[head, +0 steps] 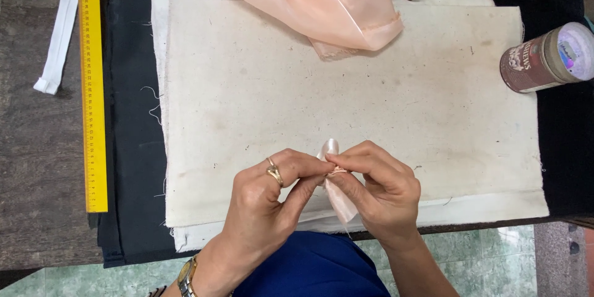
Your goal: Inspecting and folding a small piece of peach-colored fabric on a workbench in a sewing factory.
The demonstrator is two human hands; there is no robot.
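Head view — both hands pinching ribbon

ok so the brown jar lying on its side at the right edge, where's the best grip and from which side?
Take the brown jar across its cylindrical body, coming from above. It lies on its side with the pale lid pointing right, so the lid end gives a poor hold, while the round body is exposed on top with bare black cloth around it. It would likely roll, so close squarely across its width.

left hand: gold ring, gold wristwatch | right hand: bare | blue garment
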